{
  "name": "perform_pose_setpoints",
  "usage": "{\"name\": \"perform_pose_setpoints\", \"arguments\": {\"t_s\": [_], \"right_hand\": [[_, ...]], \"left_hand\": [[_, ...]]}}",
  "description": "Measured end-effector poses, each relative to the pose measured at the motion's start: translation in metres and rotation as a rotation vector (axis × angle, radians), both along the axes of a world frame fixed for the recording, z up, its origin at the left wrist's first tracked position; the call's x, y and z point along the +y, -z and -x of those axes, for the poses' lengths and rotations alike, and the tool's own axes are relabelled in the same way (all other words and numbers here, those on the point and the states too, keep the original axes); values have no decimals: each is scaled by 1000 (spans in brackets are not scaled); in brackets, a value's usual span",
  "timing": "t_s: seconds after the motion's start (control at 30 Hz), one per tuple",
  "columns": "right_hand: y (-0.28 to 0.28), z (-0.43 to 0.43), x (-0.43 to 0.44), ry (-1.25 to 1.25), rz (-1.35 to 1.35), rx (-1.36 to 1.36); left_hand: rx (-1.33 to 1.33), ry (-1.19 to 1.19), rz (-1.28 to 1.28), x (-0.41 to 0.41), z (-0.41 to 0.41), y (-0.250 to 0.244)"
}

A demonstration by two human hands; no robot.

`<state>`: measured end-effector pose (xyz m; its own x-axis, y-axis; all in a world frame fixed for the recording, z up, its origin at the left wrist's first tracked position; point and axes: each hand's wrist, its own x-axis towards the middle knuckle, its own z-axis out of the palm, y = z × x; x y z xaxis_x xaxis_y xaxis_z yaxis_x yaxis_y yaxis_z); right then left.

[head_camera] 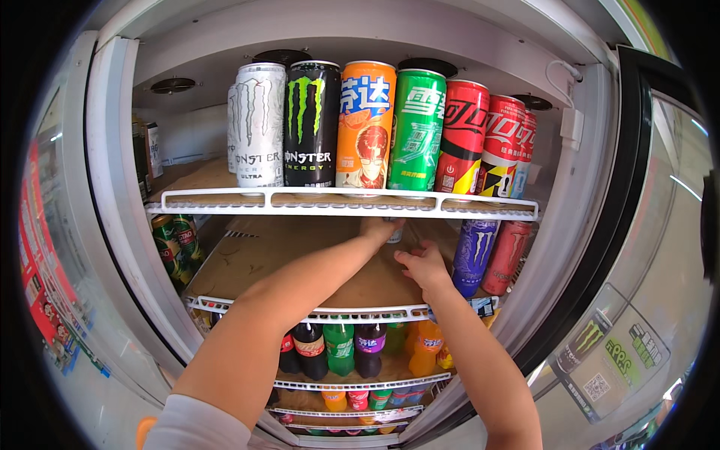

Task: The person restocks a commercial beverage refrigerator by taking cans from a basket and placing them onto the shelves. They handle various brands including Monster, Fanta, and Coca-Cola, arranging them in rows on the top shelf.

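Deep inside the refrigerator's second shelf [315, 270], my left hand [379, 228] is at a pale can [396, 235], fingers wrapped on it. The upper shelf's front rail hides the top of the can and part of that hand. My right hand [423, 263] reaches in beside it, slightly nearer and to the right, fingers apart and holding nothing. Right of it stand a purple Monster can [475, 256] and a pinkish-red can [506, 257]. Brown board lines the shelf under both hands.
Above my hands, a white wire rail [349, 202] fronts a row including a white Monster can [260, 129] and an orange can [365, 126]. Green cans [177, 242] stand left. Soda bottles [340, 349] fill the shelf below. A glass door [635, 225] stands open at right.
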<state>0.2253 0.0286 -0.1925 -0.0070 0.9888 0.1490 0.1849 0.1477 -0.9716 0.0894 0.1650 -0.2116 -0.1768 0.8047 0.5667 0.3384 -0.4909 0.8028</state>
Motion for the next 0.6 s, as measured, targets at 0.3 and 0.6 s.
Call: {"name": "perform_pose_setpoints", "arguments": {"t_s": [0.3,0.6], "right_hand": [[-4,1,-11,-10,-50,84],[0,1,-6,51,-227,81]], "left_hand": [[-102,9,61,-13,9,3],[-15,278,44,-86,7,-20]]}}
